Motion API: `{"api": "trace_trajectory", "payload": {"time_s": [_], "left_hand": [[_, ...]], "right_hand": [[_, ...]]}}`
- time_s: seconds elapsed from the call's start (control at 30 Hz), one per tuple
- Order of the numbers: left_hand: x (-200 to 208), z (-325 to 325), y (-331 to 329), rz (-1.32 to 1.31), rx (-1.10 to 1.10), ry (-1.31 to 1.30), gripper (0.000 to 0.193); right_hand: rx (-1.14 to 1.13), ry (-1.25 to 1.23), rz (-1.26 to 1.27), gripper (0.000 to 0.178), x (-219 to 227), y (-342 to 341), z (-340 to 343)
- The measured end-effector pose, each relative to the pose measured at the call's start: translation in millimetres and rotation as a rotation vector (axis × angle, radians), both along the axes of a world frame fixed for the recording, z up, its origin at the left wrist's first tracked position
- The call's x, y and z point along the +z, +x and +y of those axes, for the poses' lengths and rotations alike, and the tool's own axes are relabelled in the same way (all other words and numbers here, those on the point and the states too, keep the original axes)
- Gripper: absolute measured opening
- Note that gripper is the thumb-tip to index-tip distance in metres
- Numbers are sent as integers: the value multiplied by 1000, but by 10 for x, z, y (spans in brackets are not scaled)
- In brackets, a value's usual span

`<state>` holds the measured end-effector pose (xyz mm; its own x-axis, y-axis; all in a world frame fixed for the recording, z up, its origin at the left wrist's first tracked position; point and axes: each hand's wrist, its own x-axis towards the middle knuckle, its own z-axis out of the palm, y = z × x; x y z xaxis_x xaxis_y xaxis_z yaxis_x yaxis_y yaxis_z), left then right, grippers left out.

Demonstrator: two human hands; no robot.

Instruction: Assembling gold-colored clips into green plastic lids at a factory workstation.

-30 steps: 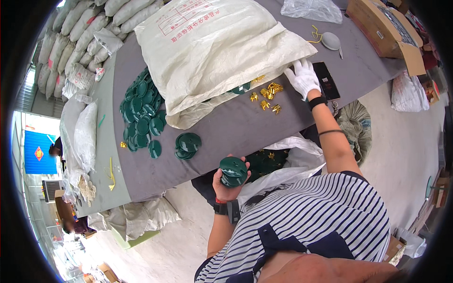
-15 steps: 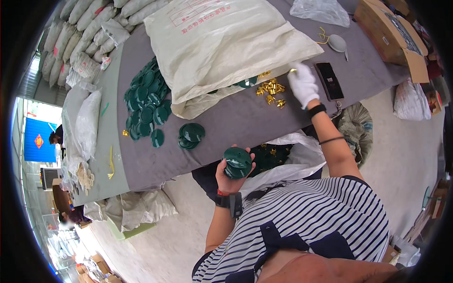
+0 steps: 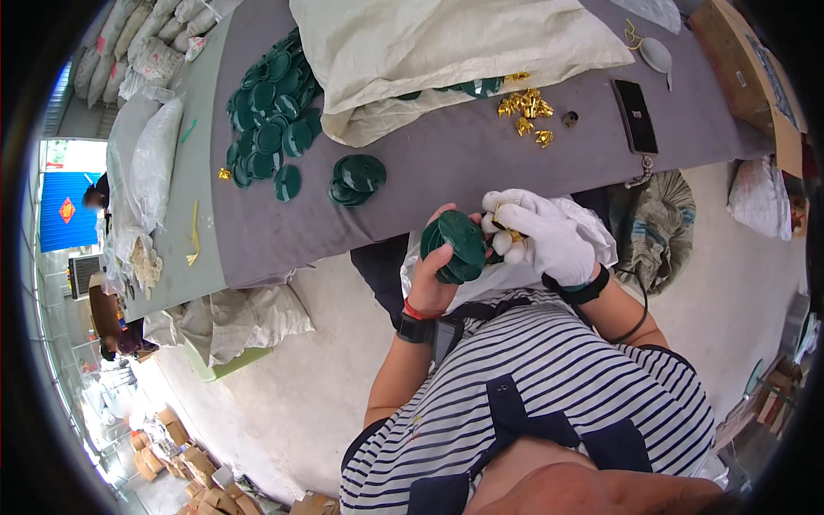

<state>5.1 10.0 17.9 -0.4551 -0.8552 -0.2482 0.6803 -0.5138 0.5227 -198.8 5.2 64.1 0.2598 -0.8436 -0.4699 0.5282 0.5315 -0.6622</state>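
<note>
My left hand (image 3: 433, 279), bare and curled, grips a stack of round dark green discs (image 3: 461, 245) above my lap. Close against its right side is my right hand (image 3: 549, 239) in a white glove, its fingers pinched on a small shiny gold piece (image 3: 517, 235) at the edge of the stack. Whether the gold piece touches a disc I cannot tell. On the grey-covered table lie a small group of green discs (image 3: 356, 178), a larger heap of discs (image 3: 273, 129) further left, and a pile of gold pieces (image 3: 525, 105).
A big white woven sack (image 3: 463, 47) lies across the table, discs showing at its mouth. To its right are a phone (image 3: 634, 116), a small dark round thing (image 3: 570, 118) and an open cardboard box (image 3: 745, 73). Beneath my hands hangs an open white bag (image 3: 592, 219).
My right hand has come from beside the gold pile down and left to the discs, carrying a gold piece. My left hand still holds its stack. The view has shifted.
</note>
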Motion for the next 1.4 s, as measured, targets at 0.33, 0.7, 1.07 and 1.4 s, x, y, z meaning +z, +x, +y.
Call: {"api": "trace_trajectory", "payload": {"time_s": [0.33, 0.7, 1.07, 1.4], "left_hand": [[159, 88, 3, -179, -39, -141, 81], [200, 33, 151, -162, -87, -124, 77], [236, 127, 275, -216, -210, -131, 64], [347, 387, 200, -410, -304, -225, 68]], "right_hand": [[124, -599, 760, 25, -29, 189, 193], [408, -613, 750, 26, 135, 74, 187], [370, -1654, 1383, 17, 263, 33, 117], [779, -1046, 1146, 18, 448, 53, 226]]}}
